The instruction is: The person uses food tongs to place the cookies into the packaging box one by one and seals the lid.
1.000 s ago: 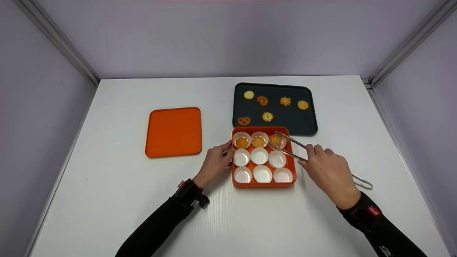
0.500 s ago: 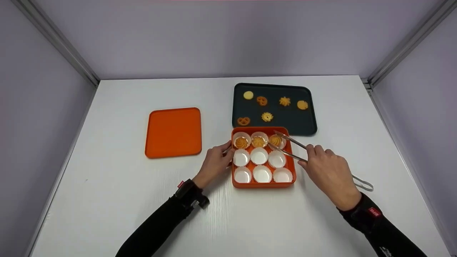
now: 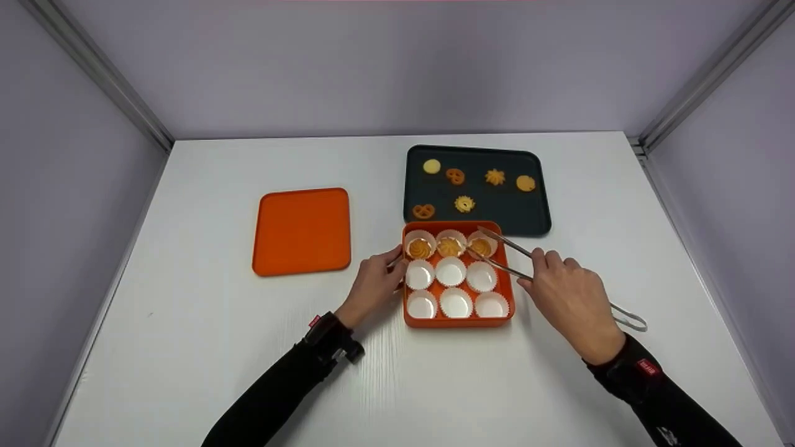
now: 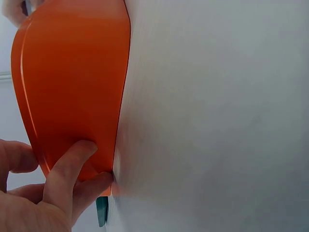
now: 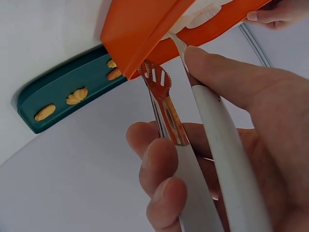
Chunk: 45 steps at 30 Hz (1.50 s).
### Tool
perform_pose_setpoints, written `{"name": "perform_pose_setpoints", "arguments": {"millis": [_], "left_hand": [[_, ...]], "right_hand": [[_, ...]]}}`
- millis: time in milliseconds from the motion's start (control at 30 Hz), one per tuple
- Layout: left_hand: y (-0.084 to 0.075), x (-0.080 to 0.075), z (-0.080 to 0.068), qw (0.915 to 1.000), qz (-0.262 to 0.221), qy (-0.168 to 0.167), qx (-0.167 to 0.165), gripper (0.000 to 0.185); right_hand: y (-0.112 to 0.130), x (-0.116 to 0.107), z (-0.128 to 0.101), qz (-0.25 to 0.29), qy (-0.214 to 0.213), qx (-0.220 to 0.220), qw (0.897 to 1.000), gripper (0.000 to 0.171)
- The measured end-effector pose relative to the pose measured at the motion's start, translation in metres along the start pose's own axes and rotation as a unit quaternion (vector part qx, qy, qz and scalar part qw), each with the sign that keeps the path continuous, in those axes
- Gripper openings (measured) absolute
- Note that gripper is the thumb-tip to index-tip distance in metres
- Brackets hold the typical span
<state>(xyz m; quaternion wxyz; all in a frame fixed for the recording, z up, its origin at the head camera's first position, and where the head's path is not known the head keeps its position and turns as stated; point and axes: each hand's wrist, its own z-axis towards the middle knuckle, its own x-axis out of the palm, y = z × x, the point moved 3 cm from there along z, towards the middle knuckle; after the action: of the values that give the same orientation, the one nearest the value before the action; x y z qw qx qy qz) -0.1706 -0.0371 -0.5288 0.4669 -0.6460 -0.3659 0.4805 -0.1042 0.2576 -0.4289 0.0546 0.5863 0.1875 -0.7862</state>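
My left hand (image 3: 374,282) rests at the left side of an orange box (image 3: 459,322). In the left wrist view its fingertips touch the box's outer wall (image 4: 72,82). Rows of white paper cups (image 3: 451,271) fill the box, and swirled cookies sit in the far row, among them one in the left cup (image 3: 420,249). From the right, my right hand (image 3: 571,304) grips metal tongs with light handles (image 5: 227,159). Their tips stand apart at the far right cup, on either side of a cookie (image 3: 481,247) lying in it.
Behind the box lies a dark green tray (image 3: 500,214) with several cookies, including a pretzel (image 3: 455,176) and a round one (image 3: 525,183). A flat orange lid or tray (image 3: 302,233) is on the white table to the left. Pale walls enclose the table's back and sides.
The cookie between the tongs' tips sits lower in its far right cup than before. The tongs and both hands have hardly moved.
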Motion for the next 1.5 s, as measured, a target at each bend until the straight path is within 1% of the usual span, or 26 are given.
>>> {"name": "perform_pose_setpoints", "arguments": {"millis": [100, 233, 333, 433, 533, 633, 767, 900, 1000, 1167, 1267, 1400, 1500], "left_hand": [[-0.001, -0.001, -0.001, 1.0000, 0.002, -0.005, 0.003, 0.047], [-0.001, -0.001, -0.001, 1.0000, 0.007, -0.005, 0.002, 0.047], [-0.001, -0.002, -0.001, 0.9999, 0.010, -0.003, 0.004, 0.047], [-0.001, -0.002, -0.001, 0.9999, 0.010, 0.000, 0.006, 0.047], [-0.001, -0.002, -0.001, 0.9999, 0.010, -0.001, 0.009, 0.047], [-0.002, -0.002, -0.001, 0.9999, 0.006, -0.001, 0.010, 0.046], [-0.002, -0.001, -0.001, 0.9999, -0.009, 0.005, 0.003, 0.048], [-0.001, 0.000, -0.001, 0.9998, -0.017, 0.009, -0.005, 0.049], [-0.001, 0.000, -0.001, 0.9998, -0.016, 0.008, -0.001, 0.049], [0.000, 0.000, -0.002, 0.9996, -0.025, 0.011, -0.008, 0.050], [0.000, 0.001, -0.002, 0.9993, -0.030, 0.014, -0.015, 0.050], [0.000, 0.002, -0.002, 0.9994, -0.028, 0.015, -0.017, 0.050], [0.001, 0.002, -0.002, 0.9995, -0.023, 0.013, -0.017, 0.050]], "right_hand": [[-0.001, 0.002, 0.001, 0.015, 0.008, 0.007, 1.000, 0.055], [-0.004, 0.005, 0.004, 0.056, 0.014, 0.020, 0.998, 0.053], [-0.009, 0.008, 0.009, 0.086, -0.002, 0.023, 0.996, 0.053], [-0.015, 0.009, 0.016, 0.111, -0.017, 0.028, 0.993, 0.057], [-0.022, 0.012, 0.024, 0.135, -0.026, 0.040, 0.990, 0.059], [-0.029, 0.015, 0.033, 0.161, -0.033, 0.054, 0.985, 0.057], [-0.039, 0.020, 0.044, 0.181, -0.040, 0.063, 0.981, 0.055], [-0.048, 0.026, 0.056, 0.183, -0.042, 0.060, 0.980, 0.056], [-0.054, 0.032, 0.063, 0.181, -0.029, 0.069, 0.981, 0.056], [-0.063, 0.047, 0.074, 0.190, 0.012, 0.097, 0.977, 0.058], [-0.069, 0.056, 0.080, 0.206, 0.046, 0.106, 0.972, 0.062], [-0.077, 0.065, 0.087, 0.232, 0.098, 0.116, 0.961, 0.066], [-0.080, 0.069, 0.092, 0.240, 0.123, 0.115, 0.956, 0.067]]}}
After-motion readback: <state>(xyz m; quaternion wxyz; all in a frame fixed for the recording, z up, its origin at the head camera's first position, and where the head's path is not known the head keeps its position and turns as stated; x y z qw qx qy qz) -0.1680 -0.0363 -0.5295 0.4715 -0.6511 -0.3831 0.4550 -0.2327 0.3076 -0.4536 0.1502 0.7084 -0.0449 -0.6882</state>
